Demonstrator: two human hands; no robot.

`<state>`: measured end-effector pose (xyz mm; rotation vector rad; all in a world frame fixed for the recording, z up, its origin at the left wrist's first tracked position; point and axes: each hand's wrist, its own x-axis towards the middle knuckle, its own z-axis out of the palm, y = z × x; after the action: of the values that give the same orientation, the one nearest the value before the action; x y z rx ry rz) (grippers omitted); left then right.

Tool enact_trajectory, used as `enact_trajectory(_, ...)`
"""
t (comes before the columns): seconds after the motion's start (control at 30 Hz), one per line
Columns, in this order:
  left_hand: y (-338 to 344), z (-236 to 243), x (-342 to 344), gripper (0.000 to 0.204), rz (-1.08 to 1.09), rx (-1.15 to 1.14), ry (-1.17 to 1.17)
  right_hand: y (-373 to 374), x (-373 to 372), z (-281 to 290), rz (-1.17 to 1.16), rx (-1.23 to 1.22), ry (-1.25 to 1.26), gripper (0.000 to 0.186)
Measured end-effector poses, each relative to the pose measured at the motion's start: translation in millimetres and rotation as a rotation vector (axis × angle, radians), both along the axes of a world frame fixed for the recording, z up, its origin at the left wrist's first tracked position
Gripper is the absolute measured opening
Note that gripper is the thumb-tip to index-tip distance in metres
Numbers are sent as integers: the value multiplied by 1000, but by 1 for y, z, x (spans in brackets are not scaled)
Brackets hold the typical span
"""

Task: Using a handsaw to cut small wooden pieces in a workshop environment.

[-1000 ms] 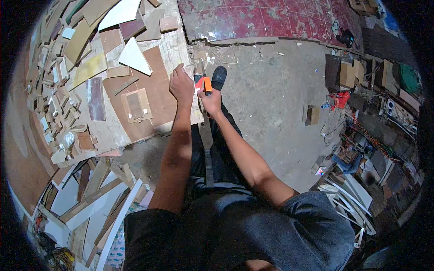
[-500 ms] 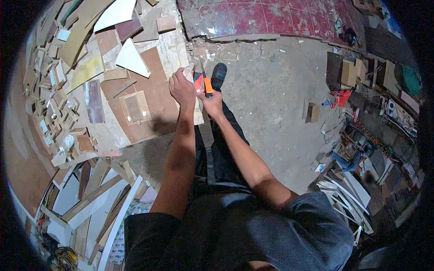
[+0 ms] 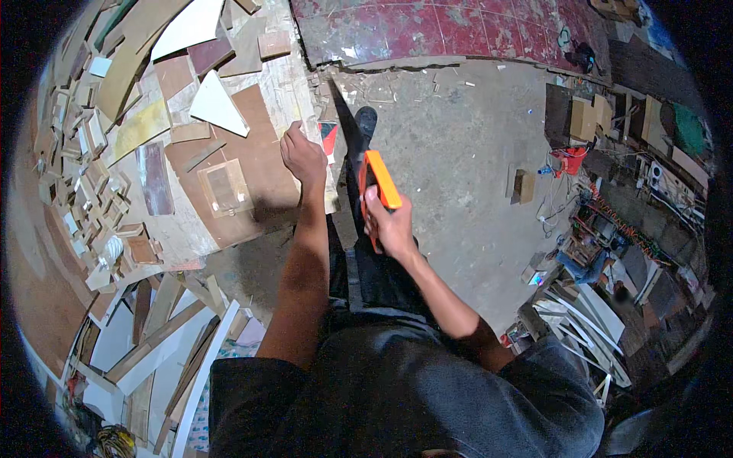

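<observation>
An orange-handled tool [image 3: 379, 177] sits near frame centre, gripped by the right hand [image 3: 391, 226], fingers wrapped around it. At ten o'clock of it, the left hand [image 3: 303, 156] presses curled fingers on the bench [image 3: 252, 164] beside a brown board [image 3: 263, 137].

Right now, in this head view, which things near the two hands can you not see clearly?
- The orange tool in the right hand: its kind and working end; the hand hides the lower part.
- What the left hand presses on the board: covered by the fingers.
- The small red piece beside that hand: too small to identify.
- The shelf clutter on the right: bent and dark near the rim.
</observation>
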<state>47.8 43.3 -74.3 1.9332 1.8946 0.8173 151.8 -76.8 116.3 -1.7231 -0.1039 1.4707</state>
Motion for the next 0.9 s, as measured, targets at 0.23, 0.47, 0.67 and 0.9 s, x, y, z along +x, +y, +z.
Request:
enact_trajectory(0.23,-4,-5,-1,34,-2,7,-43,-18,-24,20,67,133,-5,24)
enact_trajectory(0.47,-2,-4,0,30,-3,15,-69,-23,-31,16,228,134,-143,31)
enact_trajectory(0.67,-2,-4,-1,28,-4,-59,-13,-14,-38,23,205,156,-113,31)
enact_trajectory(0.9,-3,-6,-3,30,-10,-4,-24,-7,-40,24,201,92,-70,29)
